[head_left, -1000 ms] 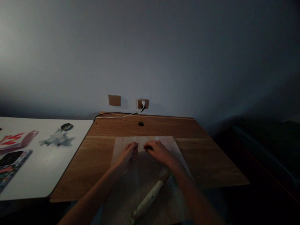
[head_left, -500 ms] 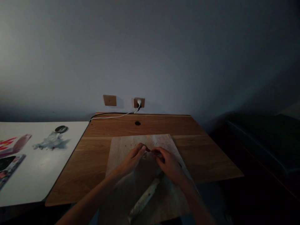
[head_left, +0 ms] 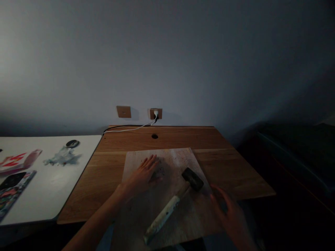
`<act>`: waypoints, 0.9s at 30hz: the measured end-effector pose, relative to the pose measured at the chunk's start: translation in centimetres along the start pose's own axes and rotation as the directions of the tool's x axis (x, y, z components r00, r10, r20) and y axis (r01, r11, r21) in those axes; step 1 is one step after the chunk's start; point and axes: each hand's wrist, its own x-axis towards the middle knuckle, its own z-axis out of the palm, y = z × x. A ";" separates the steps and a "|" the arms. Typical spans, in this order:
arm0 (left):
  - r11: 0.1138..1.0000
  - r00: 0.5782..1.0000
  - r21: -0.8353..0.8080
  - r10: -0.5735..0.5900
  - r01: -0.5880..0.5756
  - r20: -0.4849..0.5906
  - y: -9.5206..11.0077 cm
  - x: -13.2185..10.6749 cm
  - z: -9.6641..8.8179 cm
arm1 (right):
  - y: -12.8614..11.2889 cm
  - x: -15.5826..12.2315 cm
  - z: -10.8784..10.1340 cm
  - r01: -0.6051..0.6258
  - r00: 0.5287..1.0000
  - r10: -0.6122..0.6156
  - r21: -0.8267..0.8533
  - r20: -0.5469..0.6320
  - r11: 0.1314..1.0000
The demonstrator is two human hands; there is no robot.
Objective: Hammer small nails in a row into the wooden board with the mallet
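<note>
A pale wooden board (head_left: pixel 136 157) lies on a brown wooden desk (head_left: pixel 110 164). My left hand (head_left: pixel 142 174) rests flat on the board with its fingers stretched out, next to some small dark crumbs (head_left: pixel 161 170). A mallet (head_left: pixel 172 202) with a black head and a light, stained handle lies slantwise on the board. My right hand (head_left: pixel 230 212) hovers at the board's right near corner, fingers apart and blurred, holding nothing, just right of the mallet's head.
A white table (head_left: pixel 52 181) adjoins the desk on the left with a crumpled clear wrapper (head_left: pixel 61 158), a dark round lid (head_left: pixel 72 143) and printed packets (head_left: pixel 14 174). A white plug and cable (head_left: pixel 136 128) run from the wall socket. Dark furniture stands at the right.
Both hands were pinched together at the board's middle. Now the left lies flat and the right has pulled back to the near right, uncovering the mallet's head.
</note>
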 end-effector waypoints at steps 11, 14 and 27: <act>0.971 0.976 -0.117 0.215 -0.209 0.043 2.4 1.9 0.6 | 2.2 -2.8 0.3 -0.002 0.999 0.005 -0.062 0.033 0.998; 0.971 0.972 -0.053 0.232 -0.233 -0.025 2.3 0.3 0.0 | 2.3 -2.8 0.0 -0.058 0.998 0.059 -0.067 0.019 0.996; 0.819 0.691 -0.133 -0.548 0.559 -0.471 -0.6 -19.7 0.0 | 1.0 -2.0 -1.0 -0.224 0.965 0.207 0.100 0.158 0.969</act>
